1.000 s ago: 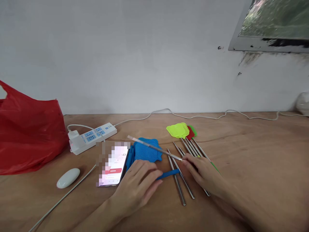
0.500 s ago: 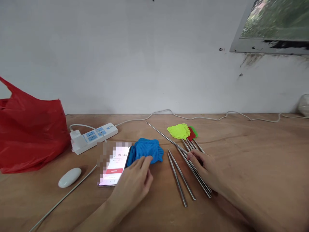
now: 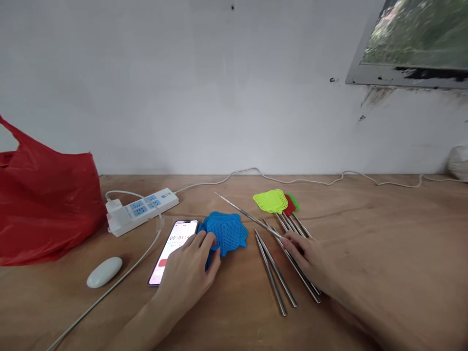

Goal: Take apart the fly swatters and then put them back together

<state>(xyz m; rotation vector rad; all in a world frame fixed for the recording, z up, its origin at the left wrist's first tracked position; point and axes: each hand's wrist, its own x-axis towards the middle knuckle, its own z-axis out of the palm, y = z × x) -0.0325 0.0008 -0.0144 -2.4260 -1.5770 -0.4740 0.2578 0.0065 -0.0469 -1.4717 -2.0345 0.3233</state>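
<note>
My left hand (image 3: 192,270) lies on the near edge of a stack of blue mesh swatter heads (image 3: 226,231), fingers curled onto them. My right hand (image 3: 305,256) pinches a thin extended metal rod (image 3: 241,212) that slants up to the left, just above the table. Several loose steel rods (image 3: 276,273) lie between my two hands. Behind my right hand lie finished swatters with yellow-green (image 3: 270,201), red (image 3: 290,204) and green heads, their metal handles running under my fingers.
A phone (image 3: 171,248) with a lit timer screen lies left of the blue heads. Further left are a white power strip (image 3: 141,210), a white oval object (image 3: 104,271), a cable and a red plastic bag (image 3: 44,204). The wooden table (image 3: 383,234) meets a white wall.
My left hand let go of a blue handle piece and moved up onto the blue mesh heads. My right hand swung the thin rod from over the blue heads to their right.
</note>
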